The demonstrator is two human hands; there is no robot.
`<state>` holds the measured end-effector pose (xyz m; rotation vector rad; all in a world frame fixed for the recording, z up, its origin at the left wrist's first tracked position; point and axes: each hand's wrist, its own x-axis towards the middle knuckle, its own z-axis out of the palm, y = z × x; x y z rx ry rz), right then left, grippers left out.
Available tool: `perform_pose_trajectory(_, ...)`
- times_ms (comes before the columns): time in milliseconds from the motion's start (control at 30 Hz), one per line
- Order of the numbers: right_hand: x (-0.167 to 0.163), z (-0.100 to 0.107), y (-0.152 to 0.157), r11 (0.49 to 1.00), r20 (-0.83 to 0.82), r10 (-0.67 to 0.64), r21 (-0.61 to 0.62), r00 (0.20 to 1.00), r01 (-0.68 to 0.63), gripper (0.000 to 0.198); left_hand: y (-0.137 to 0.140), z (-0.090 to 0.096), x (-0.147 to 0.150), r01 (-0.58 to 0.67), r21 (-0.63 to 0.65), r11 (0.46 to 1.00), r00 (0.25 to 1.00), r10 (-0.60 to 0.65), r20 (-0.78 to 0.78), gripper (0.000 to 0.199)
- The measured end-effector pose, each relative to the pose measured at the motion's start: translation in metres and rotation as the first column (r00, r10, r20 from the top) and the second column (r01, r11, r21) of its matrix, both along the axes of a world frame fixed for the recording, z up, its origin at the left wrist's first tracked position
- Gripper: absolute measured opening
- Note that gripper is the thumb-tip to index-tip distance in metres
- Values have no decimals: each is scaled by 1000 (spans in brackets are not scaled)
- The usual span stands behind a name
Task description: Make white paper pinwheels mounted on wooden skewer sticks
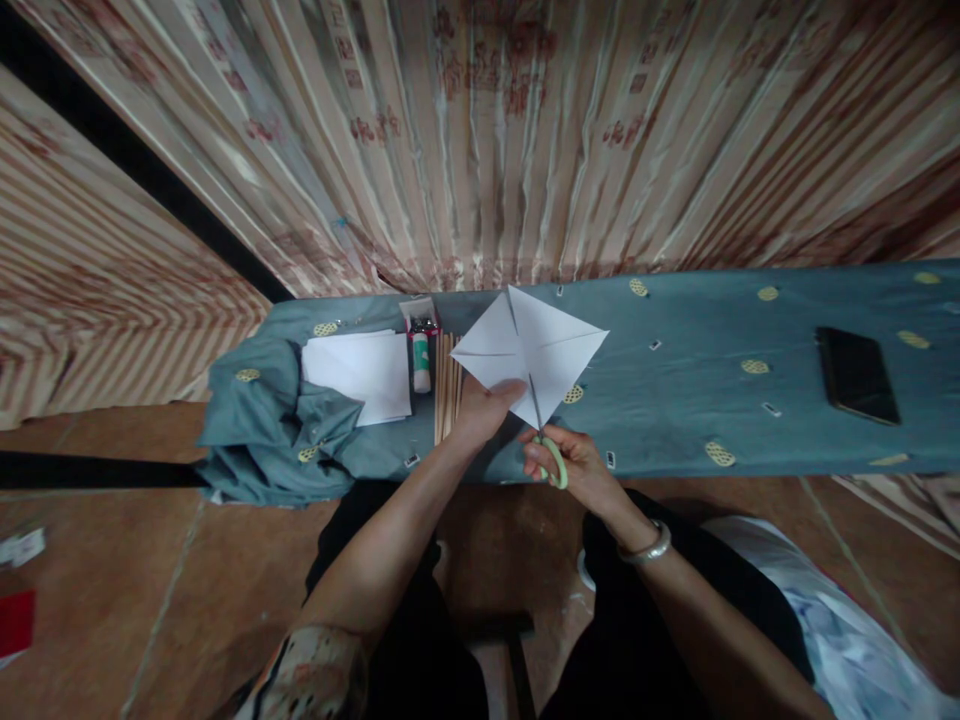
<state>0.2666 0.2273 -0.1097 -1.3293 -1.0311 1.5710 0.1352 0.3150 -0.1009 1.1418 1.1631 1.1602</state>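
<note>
A square of white paper [555,345] is held corner-down over the bench, with slits running inward from its corners. My left hand [487,405] grips its lower left edge, thumb on top. In my right hand [574,462] is a pair of scissors [556,465] with light green handles, my fingers closed around the loops. The scissor blades lie at the paper's near corner, one of them showing on top of the sheet and pointing toward its middle. How far apart the blades are is hard to see.
Left of the paper lie thin wooden sticks [448,385], a green-and-white glue stick [421,362], a small open box [420,316] of dark bits and a white paper stack [356,370]. A phone [856,374] rests far right on the teal cloth [682,390]. Curtains [495,150] hang behind.
</note>
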Motion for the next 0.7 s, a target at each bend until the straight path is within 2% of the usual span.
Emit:
perform_pose_trajectory(467, 0, 0, 1, 1000, 12, 7, -21, 1000, -7, 47, -1, 0, 0, -8, -11, 1000, 1000, 8, 29, 18)
perform_pose_trajectory(700, 1, 0, 3, 1000, 13, 5, 5, 1000, -5, 52, -4, 3, 1, 39, -40, 998, 999, -38, 10, 13)
